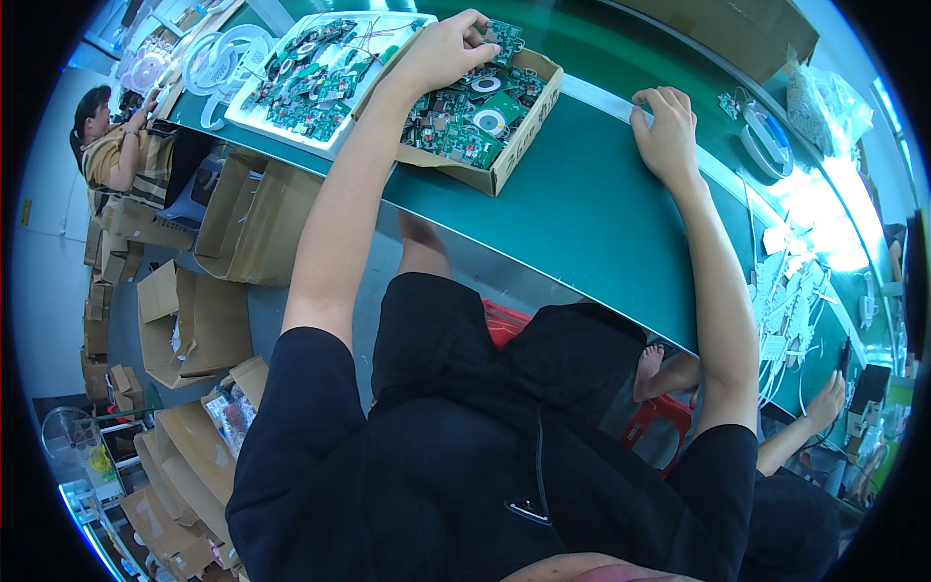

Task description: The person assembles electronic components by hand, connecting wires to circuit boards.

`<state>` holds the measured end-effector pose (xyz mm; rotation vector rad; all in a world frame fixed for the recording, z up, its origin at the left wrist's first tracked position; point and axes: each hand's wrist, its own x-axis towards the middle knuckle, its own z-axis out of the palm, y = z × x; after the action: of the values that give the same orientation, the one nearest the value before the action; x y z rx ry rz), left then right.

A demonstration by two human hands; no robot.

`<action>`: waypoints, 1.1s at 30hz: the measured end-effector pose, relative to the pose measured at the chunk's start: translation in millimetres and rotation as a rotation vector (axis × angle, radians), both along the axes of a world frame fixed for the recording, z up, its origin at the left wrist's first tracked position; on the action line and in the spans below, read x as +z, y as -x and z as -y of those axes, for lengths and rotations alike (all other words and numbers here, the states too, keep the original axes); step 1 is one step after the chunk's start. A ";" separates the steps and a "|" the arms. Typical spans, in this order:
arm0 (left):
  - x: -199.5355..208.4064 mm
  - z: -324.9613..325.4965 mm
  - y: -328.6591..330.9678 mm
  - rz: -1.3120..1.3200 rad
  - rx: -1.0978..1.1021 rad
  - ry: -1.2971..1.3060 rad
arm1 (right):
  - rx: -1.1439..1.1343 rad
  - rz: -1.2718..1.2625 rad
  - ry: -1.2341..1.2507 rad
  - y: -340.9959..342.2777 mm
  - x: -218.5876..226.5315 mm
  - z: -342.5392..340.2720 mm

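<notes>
Green circuit board (504, 44), top centre of frame: left hand (451, 53) looks to be pinching it over the cardboard box (529, 136). Box well filled with loose boards (475, 145), so plenty seems left to handle; what's done, can't tell (white tray (276, 133), upper left, is loaded too). Right hand (667, 134), upper right, empty, fingers loosely curled by the tabletop (601, 213). Bare room between box and right forearm (722, 281); tight on the tray side; front edge runs diagonally below.
</notes>
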<state>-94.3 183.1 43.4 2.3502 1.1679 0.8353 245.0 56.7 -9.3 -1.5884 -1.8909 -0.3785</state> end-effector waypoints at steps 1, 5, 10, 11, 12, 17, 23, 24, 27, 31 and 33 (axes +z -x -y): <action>-0.7 0.3 0.1 0.018 -0.001 0.042 | 0.000 -0.005 0.008 0.0 0.2 0.2; -4.9 -1.2 3.7 0.026 0.006 0.004 | 0.013 -0.023 0.036 2.2 -0.3 -1.9; -8.4 -4.1 -5.8 0.033 -0.024 -0.067 | 0.027 -0.010 0.014 -8.7 -3.7 -3.0; -10.7 -5.8 -5.3 0.048 -0.029 -0.059 | 0.005 0.001 0.015 -9.8 -1.8 -1.5; -10.9 -7.9 0.1 0.028 -0.019 -0.099 | 0.022 -0.010 0.012 -5.7 -2.6 -3.3; 8.0 2.7 -5.3 0.277 -0.132 0.141 | 0.061 -0.039 -0.042 -3.9 -6.5 -5.0; 71.1 41.1 -83.2 0.103 -0.323 -0.187 | 0.272 -0.274 -0.125 7.3 12.4 5.4; 81.1 52.8 -102.0 0.024 -0.372 -0.127 | 0.275 -0.335 -0.151 9.8 14.1 6.1; 68.0 31.8 -140.2 -0.135 -0.535 -0.142 | 0.245 -0.437 -0.148 18.1 12.7 3.8; 47.4 11.8 -159.9 -0.153 -0.578 -0.001 | 0.142 -0.537 -0.114 0.9 6.9 -2.5; 25.7 4.8 -162.8 -0.104 -0.586 0.010 | 0.149 -0.540 -0.098 -11.1 -1.8 -10.4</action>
<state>68.5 178.3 69.1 2.5420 0.4556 0.5012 256.1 67.1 -11.2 -1.3086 -1.5310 0.0268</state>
